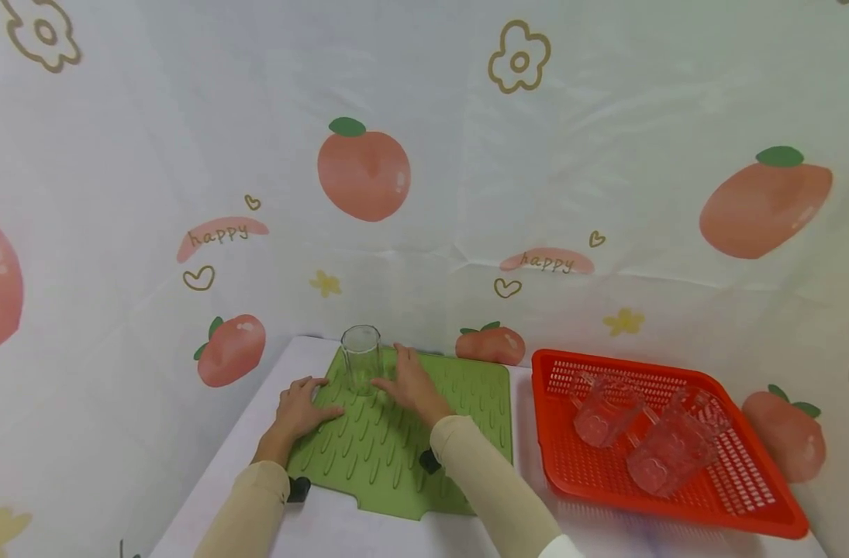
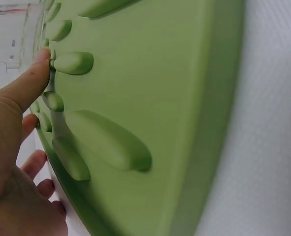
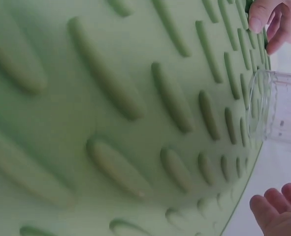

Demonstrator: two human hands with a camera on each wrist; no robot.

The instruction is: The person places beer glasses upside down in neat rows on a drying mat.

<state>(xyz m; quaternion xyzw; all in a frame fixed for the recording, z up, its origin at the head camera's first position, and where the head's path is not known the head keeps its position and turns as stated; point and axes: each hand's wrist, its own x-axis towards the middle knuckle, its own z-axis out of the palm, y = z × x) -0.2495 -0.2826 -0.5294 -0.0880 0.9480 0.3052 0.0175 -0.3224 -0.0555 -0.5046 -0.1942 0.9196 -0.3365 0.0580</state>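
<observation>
A clear, empty drinking glass (image 1: 362, 358) stands upright near the back left of a green ridged mat (image 1: 459, 403). On its right is my right hand (image 1: 412, 384), fingers extended and thumb towards the glass; the right wrist view shows its fingertips (image 3: 273, 201) apart from the glass. My left hand (image 1: 301, 411) is at the mat's left edge. In the left wrist view its thumb (image 2: 34, 78) lies over the mat, pointing towards the glass, with the other fingers loosely bent along the edge. Neither hand holds anything.
To the right sits a red plastic basket (image 1: 557, 465) with several clear glass mugs (image 1: 605, 415) lying in it. Mat and basket are on a white-covered table (image 1: 389, 539). Behind them hangs a white fruit-print sheet (image 1: 424, 271).
</observation>
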